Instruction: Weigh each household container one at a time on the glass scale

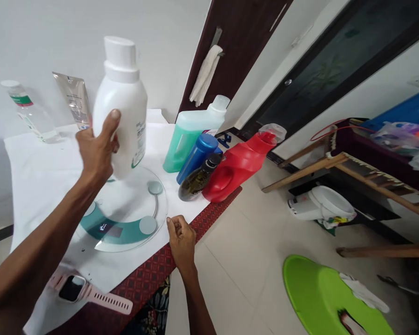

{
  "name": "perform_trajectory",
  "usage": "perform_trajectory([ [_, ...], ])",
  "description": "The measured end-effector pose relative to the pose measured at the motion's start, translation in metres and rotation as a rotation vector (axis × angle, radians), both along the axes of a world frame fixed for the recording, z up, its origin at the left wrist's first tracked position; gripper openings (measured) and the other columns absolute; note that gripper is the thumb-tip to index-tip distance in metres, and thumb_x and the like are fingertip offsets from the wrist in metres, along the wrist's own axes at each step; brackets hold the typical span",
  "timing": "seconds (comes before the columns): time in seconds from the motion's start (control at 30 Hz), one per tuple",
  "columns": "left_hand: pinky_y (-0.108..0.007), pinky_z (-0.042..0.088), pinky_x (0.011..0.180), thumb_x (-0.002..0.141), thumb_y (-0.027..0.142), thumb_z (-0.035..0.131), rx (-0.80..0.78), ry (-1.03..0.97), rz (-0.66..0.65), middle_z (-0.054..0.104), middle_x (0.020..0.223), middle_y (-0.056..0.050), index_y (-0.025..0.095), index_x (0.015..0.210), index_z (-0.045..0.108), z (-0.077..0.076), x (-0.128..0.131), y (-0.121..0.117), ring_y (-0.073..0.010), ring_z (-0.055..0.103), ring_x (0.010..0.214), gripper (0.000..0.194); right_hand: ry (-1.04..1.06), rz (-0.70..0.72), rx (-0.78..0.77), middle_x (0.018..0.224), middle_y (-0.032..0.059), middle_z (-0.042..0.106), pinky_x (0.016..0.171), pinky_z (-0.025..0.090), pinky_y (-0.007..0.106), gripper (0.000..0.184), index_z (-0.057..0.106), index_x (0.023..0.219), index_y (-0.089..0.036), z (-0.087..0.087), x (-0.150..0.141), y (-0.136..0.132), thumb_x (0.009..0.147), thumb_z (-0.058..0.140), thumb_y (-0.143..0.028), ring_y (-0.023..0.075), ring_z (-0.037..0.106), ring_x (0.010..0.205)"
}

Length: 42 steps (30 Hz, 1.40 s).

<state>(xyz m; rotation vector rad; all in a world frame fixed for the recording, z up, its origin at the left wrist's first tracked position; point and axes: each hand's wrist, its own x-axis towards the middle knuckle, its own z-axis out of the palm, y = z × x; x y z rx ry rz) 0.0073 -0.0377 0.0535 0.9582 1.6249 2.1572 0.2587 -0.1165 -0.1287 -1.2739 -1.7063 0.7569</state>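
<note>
My left hand [98,149] is wrapped round a large white bottle [127,111] with a white cap. The bottle is upright over the far part of a round glass scale [115,232] with a teal band and a small display. Whether its base touches the glass is hard to tell. My right hand [182,239] rests at the table edge beside the scale, fingers curled; anything inside them is hidden. A pink-strapped smartwatch [72,288] lies in front of the scale.
Behind the scale stand a green bottle [183,139], a blue container [197,156], a dark bottle [199,179] and a red jug [237,163]. A clear bottle [35,114] and a silver tube [73,97] stand at the left. A green tub [321,293] sits on the floor.
</note>
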Motion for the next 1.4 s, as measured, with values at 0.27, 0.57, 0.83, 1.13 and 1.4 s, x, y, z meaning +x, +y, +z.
perform_trajectory([
  [0.27, -0.038, 0.048, 0.060, 0.103, 0.079, 0.053, -0.191, 0.003, -0.172, 0.055, 0.072, -0.006, 0.023, 0.082, 0.054, -0.031, 0.023, 0.136, -0.0187, 0.058, 0.068, 0.060, -0.003, -0.041, -0.015, 0.059, -0.0056, 0.052, 0.056, 0.036, 0.029, 0.043, 0.056, 0.076, -0.026, 0.001, 0.002, -0.001, 0.109, 0.058, -0.053, 0.0130, 0.040, 0.051],
  [0.57, -0.037, 0.045, 0.067, 0.100, 0.088, 0.049, -0.194, -0.008, -0.337, 0.055, 0.071, -0.006, 0.023, 0.076, 0.051, -0.064, 0.061, 0.183, -0.0194, 0.056, 0.075, 0.069, 0.000, -0.075, -0.036, 0.057, -0.0050, 0.054, 0.055, 0.037, 0.028, 0.046, 0.059, 0.075, -0.025, 0.002, 0.004, 0.000, 0.107, 0.060, -0.059, 0.0131, 0.042, 0.049],
  [0.83, -0.041, 0.051, 0.095, 0.105, 0.064, 0.066, -0.295, 0.419, -0.214, 0.072, 0.103, -0.011, 0.020, 0.100, 0.066, -0.047, 0.014, 0.136, -0.0268, 0.067, 0.104, 0.044, 0.026, -0.067, -0.006, 0.058, -0.0042, 0.058, 0.055, 0.039, 0.028, 0.047, 0.058, 0.076, -0.025, 0.001, 0.003, 0.001, 0.107, 0.059, -0.060, 0.0128, 0.047, 0.049],
  [1.13, -0.070, 0.026, 0.129, 0.061, 0.085, 0.091, -0.642, 0.680, 0.056, 0.036, 0.169, -0.034, 0.012, 0.167, 0.041, -0.084, -0.128, 0.086, -0.0577, 0.032, 0.159, 0.138, 0.003, -0.062, 0.001, 0.057, -0.0044, 0.058, 0.057, 0.039, 0.028, 0.048, 0.057, 0.075, -0.025, -0.002, 0.002, 0.003, 0.105, 0.059, -0.063, 0.0127, 0.049, 0.048],
  [1.4, -0.058, 0.014, 0.140, 0.047, 0.080, 0.100, -0.779, 0.673, -0.087, 0.011, 0.181, -0.038, 0.002, 0.174, 0.022, -0.108, -0.151, 0.130, -0.0524, 0.006, 0.173, 0.168, -0.038, -0.098, -0.069, 0.059, -0.0037, 0.059, 0.056, 0.040, 0.027, 0.049, 0.058, 0.075, -0.024, 0.003, 0.001, 0.001, 0.103, 0.059, -0.065, 0.0134, 0.050, 0.050],
])
